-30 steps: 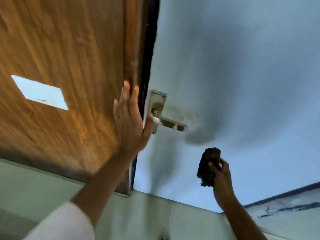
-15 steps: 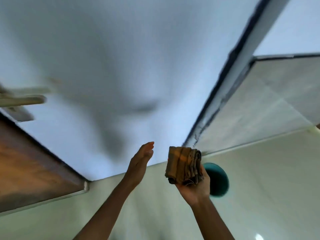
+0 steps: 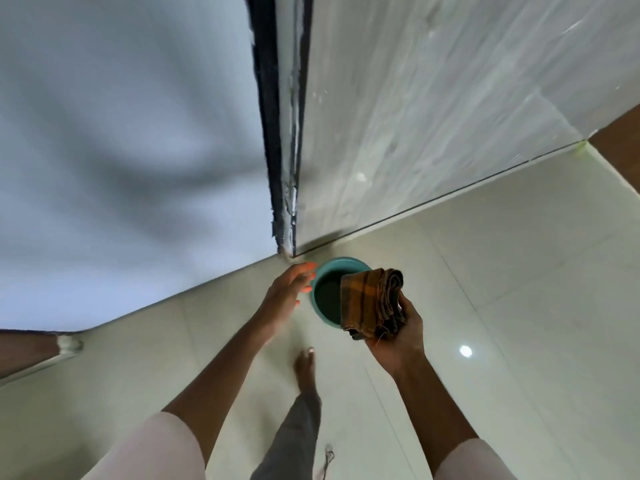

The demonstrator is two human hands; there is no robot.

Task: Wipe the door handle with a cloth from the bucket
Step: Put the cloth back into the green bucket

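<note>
A folded brown checked cloth rests in my right hand, which grips it from below, just above and to the right of a teal bucket standing on the pale floor near the wall corner. My left hand is held out flat with fingers apart, holding nothing, beside the bucket's left rim. The door handle is out of view.
A pale blue-grey wall fills the left, a dark frame strip runs down to the corner, and a marbled panel stands to the right. My bare foot steps on the glossy tile floor. A wooden door's bottom corner shows at far left.
My view has swung from the door and its handle down to the floor and the bucket. Both hands have come down toward the bucket, the right one still holding the cloth.
</note>
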